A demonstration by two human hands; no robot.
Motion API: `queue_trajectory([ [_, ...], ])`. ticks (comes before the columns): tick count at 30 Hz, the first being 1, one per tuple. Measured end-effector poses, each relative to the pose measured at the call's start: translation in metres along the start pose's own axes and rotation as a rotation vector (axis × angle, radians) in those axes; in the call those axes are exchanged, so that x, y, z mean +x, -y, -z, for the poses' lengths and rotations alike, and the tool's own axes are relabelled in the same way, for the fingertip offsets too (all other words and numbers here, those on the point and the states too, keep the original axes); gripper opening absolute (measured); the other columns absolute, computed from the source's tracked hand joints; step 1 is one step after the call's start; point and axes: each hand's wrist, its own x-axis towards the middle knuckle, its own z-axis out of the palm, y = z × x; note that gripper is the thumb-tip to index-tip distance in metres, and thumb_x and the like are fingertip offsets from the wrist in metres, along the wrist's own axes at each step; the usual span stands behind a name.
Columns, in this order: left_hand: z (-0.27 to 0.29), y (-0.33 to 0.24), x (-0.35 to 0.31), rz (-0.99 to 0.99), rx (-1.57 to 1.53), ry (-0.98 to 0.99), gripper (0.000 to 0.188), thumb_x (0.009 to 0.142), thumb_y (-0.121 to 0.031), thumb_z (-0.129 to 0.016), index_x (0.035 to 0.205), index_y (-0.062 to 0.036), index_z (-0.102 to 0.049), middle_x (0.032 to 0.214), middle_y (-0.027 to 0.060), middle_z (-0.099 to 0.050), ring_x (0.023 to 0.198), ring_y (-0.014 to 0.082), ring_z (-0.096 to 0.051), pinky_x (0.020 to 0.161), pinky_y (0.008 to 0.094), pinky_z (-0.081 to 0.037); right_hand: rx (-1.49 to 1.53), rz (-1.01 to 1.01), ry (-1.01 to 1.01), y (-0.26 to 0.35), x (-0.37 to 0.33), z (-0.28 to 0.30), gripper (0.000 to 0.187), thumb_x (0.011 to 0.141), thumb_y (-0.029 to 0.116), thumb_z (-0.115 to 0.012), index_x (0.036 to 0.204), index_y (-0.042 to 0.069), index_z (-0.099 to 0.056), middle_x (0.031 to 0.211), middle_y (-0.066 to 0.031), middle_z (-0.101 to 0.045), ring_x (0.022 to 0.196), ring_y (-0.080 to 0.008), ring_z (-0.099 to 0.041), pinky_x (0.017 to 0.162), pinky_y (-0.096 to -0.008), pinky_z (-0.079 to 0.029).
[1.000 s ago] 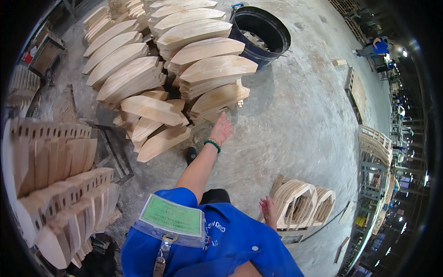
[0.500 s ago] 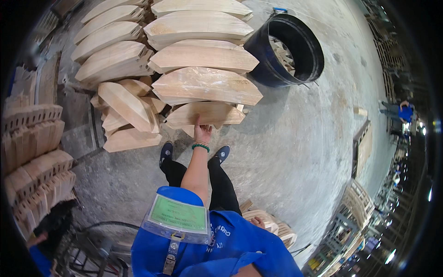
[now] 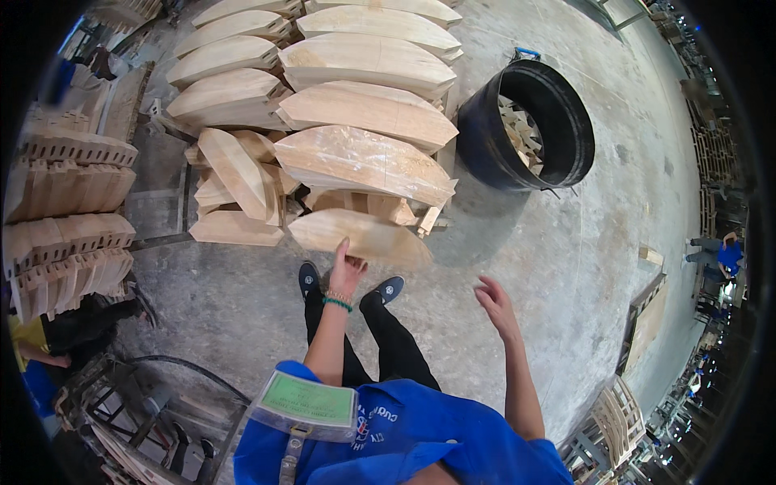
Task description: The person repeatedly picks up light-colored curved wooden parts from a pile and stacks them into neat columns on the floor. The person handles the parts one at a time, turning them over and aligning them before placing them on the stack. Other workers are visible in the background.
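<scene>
A curved, pale wooden piece [image 3: 368, 236] with angled ends, blurred along its right part, is held by my left hand [image 3: 346, 275]. The thumb lies over its near edge; the other fingers are mostly hidden beneath. Green beads circle that wrist. Over the floor to the right, my right hand [image 3: 498, 307] is open and touches nothing. Just beyond the held piece stands a stack of similar curved wooden pieces [image 3: 368, 162], its front one with a glossy, pale-streaked face. To its left, several loose wooden pieces [image 3: 234, 174] lie crosswise in a heap.
A black bin [image 3: 493, 133] holding wood offcuts stands right of the stack. Slotted wooden parts [image 3: 73, 234] are piled at the far left. A dark hose [image 3: 190, 364] curves near a metal frame at lower left. Another person [image 3: 730, 257] in blue is at the far right.
My left hand has drawn the wooden piece off the stack toward me, uncovering pieces behind it. My right hand has come up and forward from beside my body. The view has shifted.
</scene>
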Motion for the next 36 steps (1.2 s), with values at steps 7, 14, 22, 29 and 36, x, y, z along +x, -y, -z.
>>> queue_trajectory([
  [7, -0.016, 0.001, -0.125, 0.088, 0.243, -0.025, 0.049, 0.075, -0.052, -0.069, 0.108, -0.0189, -0.055, 0.098, -0.0048, -0.055, 0.093, 0.0120, -0.051, 0.083, 0.0336, -0.039, -0.247, 0.217, 0.601, 0.116, 0.052, -0.061, 0.088, 0.076, 0.051, -0.069, 0.140, 0.005, -0.032, 0.139, -0.0198, -0.039, 0.130, -0.0294, -0.036, 0.105, -0.0424, -0.032],
  [14, -0.098, -0.046, -0.176, -0.006, 0.716, 0.130, 0.060, 0.080, -0.058, -0.060, 0.119, -0.0122, -0.052, 0.106, -0.0017, -0.056, 0.096, 0.0101, -0.051, 0.079, 0.0275, -0.038, 0.348, 0.131, 0.756, 0.142, 0.027, -0.067, 0.092, 0.073, 0.039, -0.069, 0.145, 0.008, -0.022, 0.136, -0.0136, -0.041, 0.125, -0.0223, -0.039, 0.101, -0.0352, -0.034],
  [22, -0.264, -0.164, -0.151, -0.552, 0.773, 0.520, 0.065, 0.090, -0.043, -0.055, 0.139, -0.0065, -0.034, 0.126, 0.0076, -0.051, 0.114, 0.0155, -0.050, 0.094, 0.0307, -0.040, 0.460, 0.613, 0.170, 0.339, 0.047, -0.012, 0.078, 0.072, 0.023, -0.069, 0.140, 0.006, -0.035, 0.129, -0.0100, -0.049, 0.113, -0.0174, -0.050, 0.097, -0.0309, -0.040],
  [29, -0.223, -0.266, -0.181, -0.672, 0.648, 0.531, 0.064, 0.092, -0.032, -0.055, 0.143, -0.0066, -0.025, 0.137, 0.0127, -0.041, 0.123, 0.0177, -0.041, 0.100, 0.0310, -0.034, -0.118, 0.810, -0.249, 0.523, 0.040, -0.006, 0.083, 0.070, 0.034, -0.070, 0.141, 0.009, -0.036, 0.120, -0.0179, -0.055, 0.105, -0.0221, -0.056, 0.092, -0.0339, -0.044],
  [36, -0.132, -0.303, -0.163, -0.520, 0.584, 0.372, 0.052, 0.094, -0.026, -0.052, 0.139, -0.0077, -0.033, 0.131, 0.0078, -0.048, 0.113, 0.0146, -0.051, 0.091, 0.0300, -0.042, -1.026, 0.411, -0.424, 0.446, 0.214, -0.105, 0.111, 0.057, 0.054, -0.073, 0.147, 0.020, -0.017, 0.121, -0.0338, -0.044, 0.111, -0.0468, -0.049, 0.090, -0.0487, -0.045],
])
